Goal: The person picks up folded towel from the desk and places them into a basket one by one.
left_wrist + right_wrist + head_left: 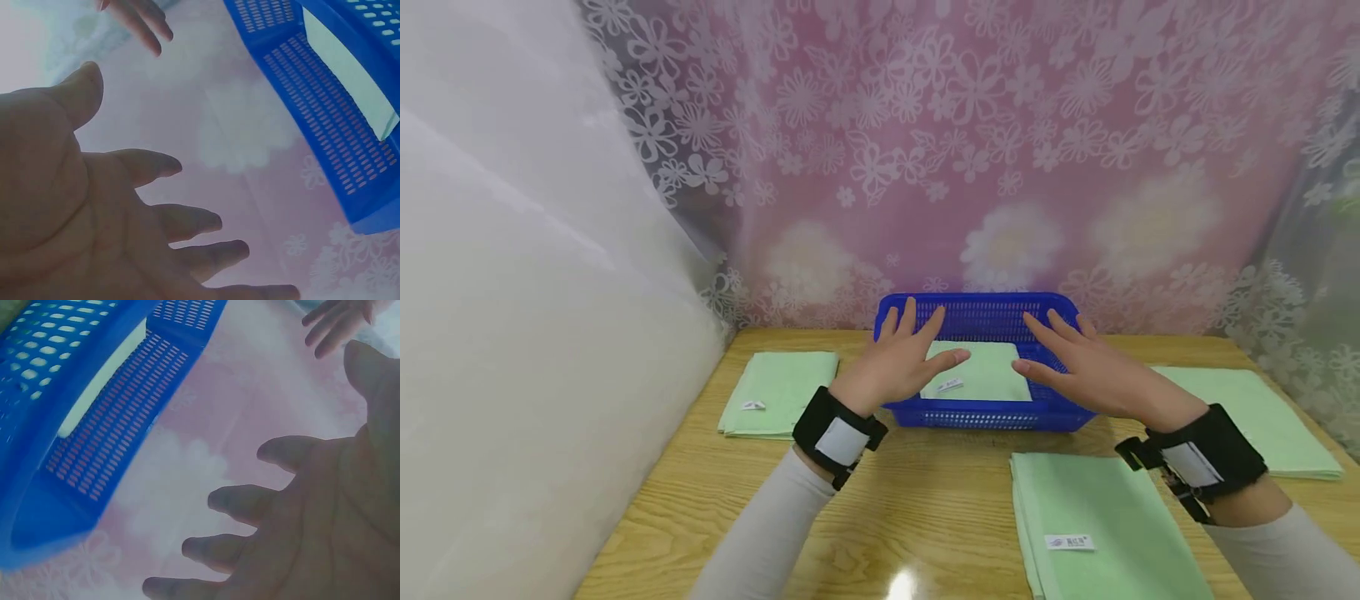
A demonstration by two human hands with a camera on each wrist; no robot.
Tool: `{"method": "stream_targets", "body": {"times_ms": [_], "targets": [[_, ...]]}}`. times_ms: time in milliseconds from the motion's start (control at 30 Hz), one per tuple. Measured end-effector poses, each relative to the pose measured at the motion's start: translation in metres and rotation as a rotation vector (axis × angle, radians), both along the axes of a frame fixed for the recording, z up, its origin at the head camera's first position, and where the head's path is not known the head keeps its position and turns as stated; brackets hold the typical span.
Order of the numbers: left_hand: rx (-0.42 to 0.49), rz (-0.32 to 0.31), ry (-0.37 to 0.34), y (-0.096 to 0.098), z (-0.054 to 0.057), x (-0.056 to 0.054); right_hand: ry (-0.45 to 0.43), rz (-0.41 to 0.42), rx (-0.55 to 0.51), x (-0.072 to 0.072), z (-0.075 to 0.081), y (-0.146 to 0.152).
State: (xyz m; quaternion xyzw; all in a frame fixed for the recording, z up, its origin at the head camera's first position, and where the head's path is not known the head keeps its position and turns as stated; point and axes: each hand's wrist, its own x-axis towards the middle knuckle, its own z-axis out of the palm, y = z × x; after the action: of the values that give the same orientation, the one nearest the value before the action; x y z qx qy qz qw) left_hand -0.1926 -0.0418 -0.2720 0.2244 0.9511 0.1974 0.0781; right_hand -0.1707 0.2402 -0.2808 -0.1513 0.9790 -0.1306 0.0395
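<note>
A blue perforated plastic basket (985,415) stands at the back of the table, with a folded pale green cloth (988,371) inside that bears a small white label. My left hand (898,362) is over the basket's left end, fingers spread and nothing in its grasp. Over the right end is my right hand (1086,371), its fingers likewise spread and holding nothing. In both wrist views the palms appear bare, with a gap between the fingers and the basket (325,125). The cloth shows as a pale edge over the basket's rim in the right wrist view.
Another folded green cloth (782,392) lies left of the basket. One more cloth (1105,517) lies at the front right, and a further one (1262,421) at the table's right side. A floral curtain (925,167) hangs behind the wooden table (910,500).
</note>
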Motion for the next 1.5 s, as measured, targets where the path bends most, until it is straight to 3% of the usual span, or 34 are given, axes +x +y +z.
{"method": "stream_targets", "body": {"times_ms": [200,367,567,767,967,1133,1333,1500], "targets": [[-0.008,-0.065,0.002,-0.008,0.000,0.030,0.006,-0.028,-0.004,0.038,0.001,0.024],[0.023,-0.092,-0.026,-0.003,-0.004,0.040,0.008,-0.043,-0.009,0.050,-0.002,0.034],[0.021,-0.126,-0.019,0.029,-0.008,0.045,0.004,-0.085,-0.029,0.057,-0.010,0.061],[0.010,-0.183,0.021,0.069,-0.005,0.052,0.027,-0.141,-0.012,0.066,-0.013,0.097],[-0.038,-0.189,0.068,0.083,-0.010,0.062,0.021,-0.151,-0.016,0.075,-0.019,0.112],[-0.108,-0.238,0.138,0.090,-0.040,0.077,-0.003,-0.167,0.020,0.087,-0.039,0.114],[-0.187,-0.337,0.165,0.097,-0.095,0.100,0.012,-0.139,0.082,0.112,-0.084,0.105],[-0.247,-0.296,0.124,0.105,-0.131,0.109,-0.059,-0.129,0.099,0.123,-0.119,0.096]]}}
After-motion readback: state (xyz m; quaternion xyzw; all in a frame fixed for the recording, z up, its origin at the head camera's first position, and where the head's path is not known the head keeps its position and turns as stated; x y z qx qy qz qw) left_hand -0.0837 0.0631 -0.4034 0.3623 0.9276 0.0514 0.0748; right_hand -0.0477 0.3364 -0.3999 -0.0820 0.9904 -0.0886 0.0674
